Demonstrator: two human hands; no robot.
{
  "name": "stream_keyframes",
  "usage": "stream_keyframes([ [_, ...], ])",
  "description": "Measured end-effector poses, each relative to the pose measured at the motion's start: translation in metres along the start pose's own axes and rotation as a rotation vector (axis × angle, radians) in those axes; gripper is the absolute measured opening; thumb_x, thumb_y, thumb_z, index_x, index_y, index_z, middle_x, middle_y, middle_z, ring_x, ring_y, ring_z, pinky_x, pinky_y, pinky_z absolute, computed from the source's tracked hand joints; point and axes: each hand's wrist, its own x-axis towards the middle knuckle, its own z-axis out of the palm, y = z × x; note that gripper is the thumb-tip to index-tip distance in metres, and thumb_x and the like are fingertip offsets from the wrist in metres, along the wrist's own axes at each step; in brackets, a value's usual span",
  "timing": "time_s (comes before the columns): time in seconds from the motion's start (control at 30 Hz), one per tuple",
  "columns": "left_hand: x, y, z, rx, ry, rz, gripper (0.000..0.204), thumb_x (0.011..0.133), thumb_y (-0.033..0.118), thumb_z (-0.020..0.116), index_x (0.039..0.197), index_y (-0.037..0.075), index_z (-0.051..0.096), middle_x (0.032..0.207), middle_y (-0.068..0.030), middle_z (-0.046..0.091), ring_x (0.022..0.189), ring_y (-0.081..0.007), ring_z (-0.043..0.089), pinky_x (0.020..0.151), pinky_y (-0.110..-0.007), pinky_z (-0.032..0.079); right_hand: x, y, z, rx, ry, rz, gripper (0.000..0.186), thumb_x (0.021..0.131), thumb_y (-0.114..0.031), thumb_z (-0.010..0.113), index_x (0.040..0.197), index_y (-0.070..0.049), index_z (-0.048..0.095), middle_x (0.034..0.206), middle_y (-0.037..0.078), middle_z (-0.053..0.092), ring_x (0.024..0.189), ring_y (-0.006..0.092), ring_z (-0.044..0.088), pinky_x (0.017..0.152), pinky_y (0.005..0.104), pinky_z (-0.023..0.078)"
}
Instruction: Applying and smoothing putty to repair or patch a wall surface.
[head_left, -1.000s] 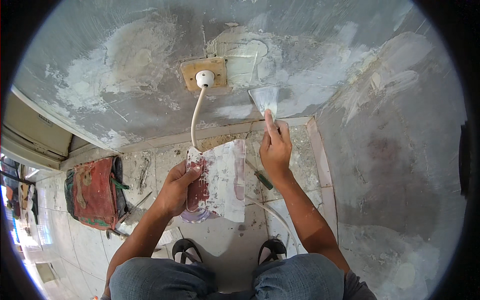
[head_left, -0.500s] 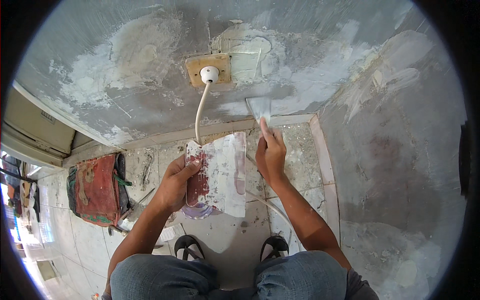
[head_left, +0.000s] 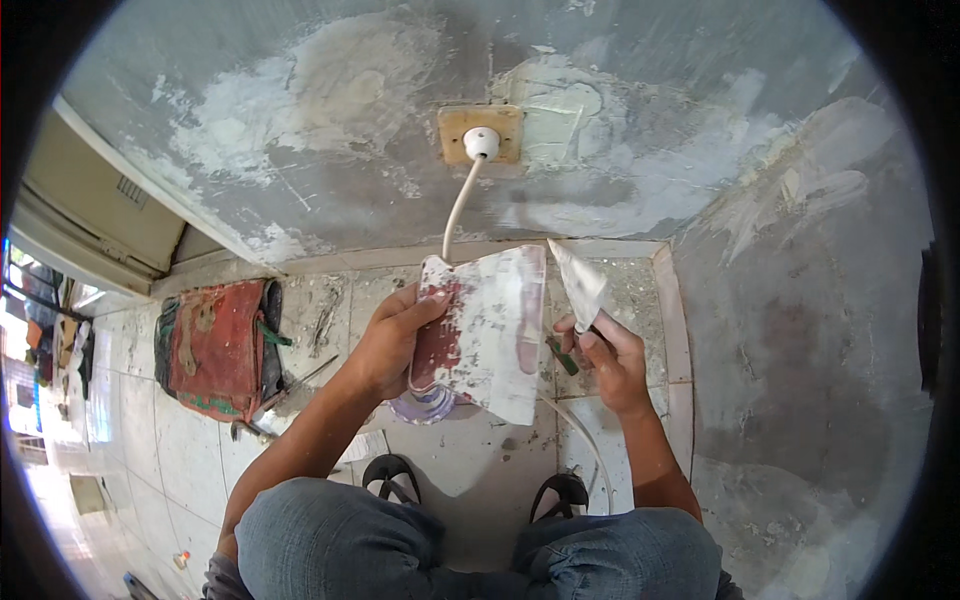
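Observation:
My left hand (head_left: 395, 345) grips the left edge of a flat plate (head_left: 490, 330), dark red and smeared with white filler, thumb on top. To its right, my right hand (head_left: 615, 365) is closed round the green handle of a putty knife (head_left: 580, 285). The knife's triangular blade is coated white and points up toward the wall, just beside the plate's right edge. Beneath the plate a round white and purple container (head_left: 424, 404) shows in part. Ahead is a grey wall (head_left: 390, 215) with pale filler patches, some fresh beside the yellowed socket plate (head_left: 450, 140).
A white plug (head_left: 481, 143) sits in the socket, its cable (head_left: 457, 212) hanging behind the plate. On the tiled floor at left lies a worn red bag (head_left: 220, 345). A second wall (head_left: 800, 350) rises at right. My shoes (head_left: 392, 480) stand below.
My right hand has drawn the putty knife away from the wall, toward me and to the right, turning its blade. The whole view has shifted, placing the wall and bag farther right.

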Motion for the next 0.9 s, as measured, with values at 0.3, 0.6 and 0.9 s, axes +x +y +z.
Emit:
stream_keyframes([
  [0.3, 0.000, 0.005, 0.012, -0.062, 0.061, 0.025, 0.018, 0.100, 0.015, 0.045, 0.106, 0.001, 0.055, 0.085, -0.0057, 0.064, 0.065, -0.0109, 0.063, 0.061, -0.025, 0.055, 0.013, -0.004, 0.012, -0.694, 0.138, -0.724, 0.058, 0.072, 0.015, 0.056, 0.124, -0.010, 0.065, 0.097, 0.015, 0.063, 0.080, 0.0299, 0.061, 0.071, 0.0369, 0.051],
  [0.6, 0.006, -0.002, -0.008, 0.115, 0.053, 0.058, 0.016, 0.101, 0.015, 0.046, 0.102, 0.003, 0.056, 0.076, -0.0014, 0.059, 0.055, -0.0070, 0.054, 0.050, -0.023, 0.047, 0.002, 0.031, -0.018, -0.858, 0.139, -0.656, 0.058, 0.073, 0.013, 0.051, 0.124, -0.012, 0.065, 0.096, 0.014, 0.062, 0.082, 0.0326, 0.060, 0.076, 0.0426, 0.050],
  [0.9, 0.009, -0.007, -0.011, 0.060, 0.066, 0.040, 0.016, 0.100, 0.014, 0.046, 0.104, 0.002, 0.055, 0.077, -0.0025, 0.060, 0.057, -0.0083, 0.055, 0.052, -0.024, 0.048, 0.022, -0.001, -0.057, -1.090, 0.392, -0.638, 0.052, 0.079, 0.011, 0.054, 0.126, -0.008, 0.062, 0.100, 0.013, 0.063, 0.084, 0.0325, 0.056, 0.076, 0.0410, 0.045],
])
